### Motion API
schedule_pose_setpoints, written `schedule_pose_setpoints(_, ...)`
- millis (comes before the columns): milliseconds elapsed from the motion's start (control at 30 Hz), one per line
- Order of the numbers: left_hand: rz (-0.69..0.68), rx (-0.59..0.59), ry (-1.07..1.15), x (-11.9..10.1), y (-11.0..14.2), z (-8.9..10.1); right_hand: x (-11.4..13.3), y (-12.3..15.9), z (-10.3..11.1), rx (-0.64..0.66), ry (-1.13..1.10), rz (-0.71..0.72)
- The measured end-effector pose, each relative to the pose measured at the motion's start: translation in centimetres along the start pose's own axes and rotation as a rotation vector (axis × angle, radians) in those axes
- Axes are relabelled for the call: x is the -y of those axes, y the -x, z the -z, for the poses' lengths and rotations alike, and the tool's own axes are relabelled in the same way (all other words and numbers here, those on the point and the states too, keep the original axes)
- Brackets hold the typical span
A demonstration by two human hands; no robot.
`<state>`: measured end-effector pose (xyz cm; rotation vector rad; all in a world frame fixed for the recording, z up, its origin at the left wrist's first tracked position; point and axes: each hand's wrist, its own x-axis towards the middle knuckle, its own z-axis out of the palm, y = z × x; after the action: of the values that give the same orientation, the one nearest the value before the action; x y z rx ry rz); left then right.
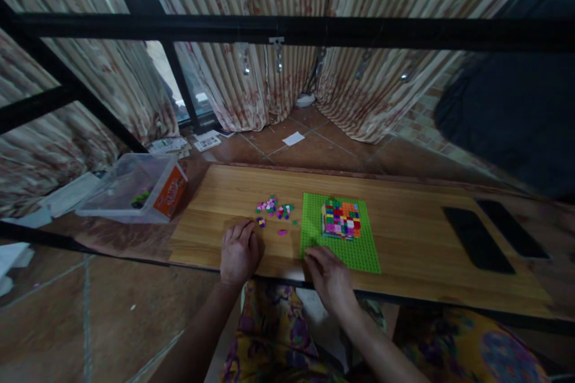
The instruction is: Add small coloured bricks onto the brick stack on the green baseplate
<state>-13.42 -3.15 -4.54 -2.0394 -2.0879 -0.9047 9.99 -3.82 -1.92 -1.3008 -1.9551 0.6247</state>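
Note:
A green baseplate (pixel 354 248) lies on a wooden board (pixel 404 227), with a block of many-coloured small bricks (pixel 341 218) built on its far half. Several loose pink, purple and green bricks (pixel 274 209) are scattered to the left of the plate. My left hand (pixel 239 251) rests palm down on the board just below the loose bricks, fingers curled loosely, holding nothing that I can see. My right hand (pixel 330 275) rests at the near left corner of the baseplate, fingertips touching its edge, fingers bent.
Two dark phones (pixel 477 239) (pixel 512 228) lie on the board's right side. A clear plastic box with an orange label (pixel 135 188) sits to the left. Black frame bars (pixel 287 30) cross above. Curtains and tiled floor lie beyond.

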Motion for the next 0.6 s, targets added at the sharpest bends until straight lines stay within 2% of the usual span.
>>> schedule_pose_setpoints(100, -0.004, -0.010, 0.006, -0.1, 0.0, 0.0, 0.6, -2.3, -2.0, -0.002, 0.074, 0.030)
schedule_pose_setpoints(200, -0.009, -0.017, 0.010, -0.1, 0.0, 0.1, 1.0, -4.6, -3.7, 0.052, 0.143, 0.079)
schedule_pose_setpoints(367, -0.005, -0.005, 0.021, 0.1, 0.0, 0.0, 0.8, -6.4, -5.4, 0.125, 0.252, 0.079)
schedule_pose_setpoints(500, -0.009, -0.015, 0.015, 0.2, 0.0, -0.1, 0.7, -6.2, -5.3, 0.110, 0.208, 0.089)
schedule_pose_setpoints(600, -0.023, -0.017, 0.007, 0.2, -0.1, 0.0, 1.3, -5.2, -3.7, 0.042, 0.078, 0.050)
